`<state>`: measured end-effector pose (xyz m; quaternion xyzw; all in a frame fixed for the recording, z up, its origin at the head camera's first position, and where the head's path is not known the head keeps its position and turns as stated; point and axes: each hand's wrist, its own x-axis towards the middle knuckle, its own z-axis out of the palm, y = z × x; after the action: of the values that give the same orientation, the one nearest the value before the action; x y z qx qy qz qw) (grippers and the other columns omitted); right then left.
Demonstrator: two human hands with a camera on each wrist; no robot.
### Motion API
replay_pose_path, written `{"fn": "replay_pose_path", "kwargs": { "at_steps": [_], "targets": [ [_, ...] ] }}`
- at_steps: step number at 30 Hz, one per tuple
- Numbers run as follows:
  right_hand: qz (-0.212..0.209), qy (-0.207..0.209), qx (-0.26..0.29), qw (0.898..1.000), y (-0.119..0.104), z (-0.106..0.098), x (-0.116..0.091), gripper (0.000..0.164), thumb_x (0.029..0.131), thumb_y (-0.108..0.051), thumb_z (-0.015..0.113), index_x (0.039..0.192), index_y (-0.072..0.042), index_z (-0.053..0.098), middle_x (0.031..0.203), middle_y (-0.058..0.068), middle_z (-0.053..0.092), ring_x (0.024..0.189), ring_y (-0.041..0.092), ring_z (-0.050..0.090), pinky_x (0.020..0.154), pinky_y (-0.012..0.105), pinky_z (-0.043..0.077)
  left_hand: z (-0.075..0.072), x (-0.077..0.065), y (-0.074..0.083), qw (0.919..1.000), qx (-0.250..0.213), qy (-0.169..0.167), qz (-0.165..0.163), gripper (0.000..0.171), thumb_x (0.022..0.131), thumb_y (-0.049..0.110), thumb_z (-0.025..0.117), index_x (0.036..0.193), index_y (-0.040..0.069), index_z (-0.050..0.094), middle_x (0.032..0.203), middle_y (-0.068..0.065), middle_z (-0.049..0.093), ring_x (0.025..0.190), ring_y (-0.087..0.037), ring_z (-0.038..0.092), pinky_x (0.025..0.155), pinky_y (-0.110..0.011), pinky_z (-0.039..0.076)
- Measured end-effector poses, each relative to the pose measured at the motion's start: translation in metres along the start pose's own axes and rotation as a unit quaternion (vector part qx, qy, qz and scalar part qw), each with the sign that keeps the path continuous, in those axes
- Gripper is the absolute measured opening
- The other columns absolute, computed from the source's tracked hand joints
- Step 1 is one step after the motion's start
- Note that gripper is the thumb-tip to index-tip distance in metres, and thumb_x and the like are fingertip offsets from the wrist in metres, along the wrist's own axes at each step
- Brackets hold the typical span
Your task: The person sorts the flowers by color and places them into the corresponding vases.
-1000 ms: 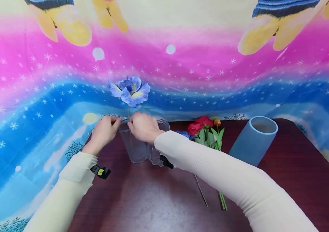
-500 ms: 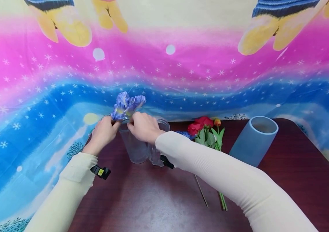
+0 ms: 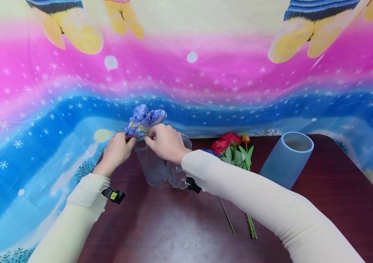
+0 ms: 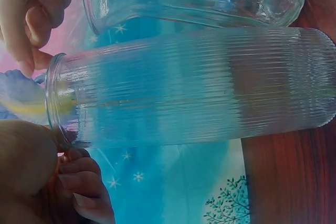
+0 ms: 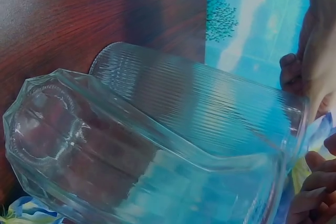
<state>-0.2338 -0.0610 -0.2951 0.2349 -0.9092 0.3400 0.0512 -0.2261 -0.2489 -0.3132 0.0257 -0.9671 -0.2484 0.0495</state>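
Observation:
A blue-purple iris (image 3: 141, 118) stands in the ribbed clear glass vase (image 4: 173, 87), its bloom just above the mouth and its thin stem running down inside. At the vase's left rim my left hand (image 3: 117, 152) pinches the glass edge, thumb and fingers on either side. My right hand (image 3: 168, 142) is at the rim's other side, fingers loosely bent, thumb apart from them, fingertips close by the petals. Beside the ribbed vase stands a second clear glass vase (image 5: 68, 145) with a faceted base, partly hidden by my right hand in the head view.
On the table (image 3: 173, 223), right of the glass vases, lie a red rose (image 3: 229, 140), an orange tulip (image 3: 246, 138) and a blue flower (image 3: 209, 151), partly behind my right sleeve. A frosted blue vase (image 3: 286, 160) stands farther right. A printed cloth (image 3: 225, 80) hangs behind the table.
The iris has gone down into the ribbed vase, its bloom dropping from well above the rim to right at it. My right hand has just shifted slightly up and right; my left stays at the rim.

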Motion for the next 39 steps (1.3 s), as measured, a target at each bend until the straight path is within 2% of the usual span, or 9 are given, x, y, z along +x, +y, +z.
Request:
{"fn": "replay_pose_path", "kwargs": {
  "at_steps": [8,15,22,26,39],
  "targets": [
    [0.002,0.006,0.026,1.0,0.005,-0.014,-0.005,0.021,0.1,-0.031,0.062,0.092,-0.017,0.077,0.061,-0.003,0.06,0.056,0.013,0.056,0.052,0.029,0.045,0.001,0.001,-0.001,1.0,-0.006,-0.004,0.002,0.038,0.106,0.037,0.046,0.088,0.005,0.058,0.068,-0.006,0.05,0.056,-0.019,0.049,0.053,-0.033,0.04],
    [-0.004,-0.006,0.05,0.999,0.006,-0.023,-0.01,0.025,0.101,-0.031,0.061,0.094,-0.013,0.077,0.053,-0.002,0.048,0.048,0.013,0.047,0.044,0.025,0.033,0.001,0.001,-0.002,0.9999,-0.012,-0.005,0.006,0.038,0.106,0.037,0.045,0.094,0.004,0.059,0.068,-0.006,0.051,0.057,-0.019,0.049,0.053,-0.032,0.04],
    [0.013,-0.002,0.05,0.999,0.008,-0.033,-0.013,0.021,0.1,-0.031,0.063,0.095,-0.016,0.077,0.057,-0.001,0.055,0.05,0.014,0.048,0.043,0.025,0.033,-0.001,0.0,-0.001,0.9999,-0.01,-0.007,0.006,0.037,0.105,0.036,0.045,0.091,0.004,0.058,0.068,-0.006,0.051,0.056,-0.019,0.049,0.052,-0.032,0.04],
    [0.02,0.005,0.055,0.998,0.013,-0.041,-0.015,0.022,0.1,-0.031,0.064,0.1,-0.014,0.078,0.057,0.0,0.055,0.05,0.014,0.047,0.043,0.025,0.032,-0.001,0.0,-0.001,0.9999,-0.008,-0.004,0.011,0.037,0.105,0.035,0.045,0.087,0.006,0.056,0.068,-0.006,0.05,0.056,-0.018,0.048,0.051,-0.031,0.04],
    [0.016,0.041,0.068,0.997,0.027,-0.066,-0.026,0.02,0.099,-0.033,0.065,0.094,-0.017,0.076,0.059,0.0,0.052,0.052,0.016,0.046,0.049,0.029,0.035,0.001,0.0,-0.003,0.9999,-0.002,-0.002,0.015,0.039,0.106,0.036,0.044,0.085,0.007,0.057,0.065,-0.004,0.049,0.053,-0.017,0.047,0.05,-0.032,0.039]
  ]
}}
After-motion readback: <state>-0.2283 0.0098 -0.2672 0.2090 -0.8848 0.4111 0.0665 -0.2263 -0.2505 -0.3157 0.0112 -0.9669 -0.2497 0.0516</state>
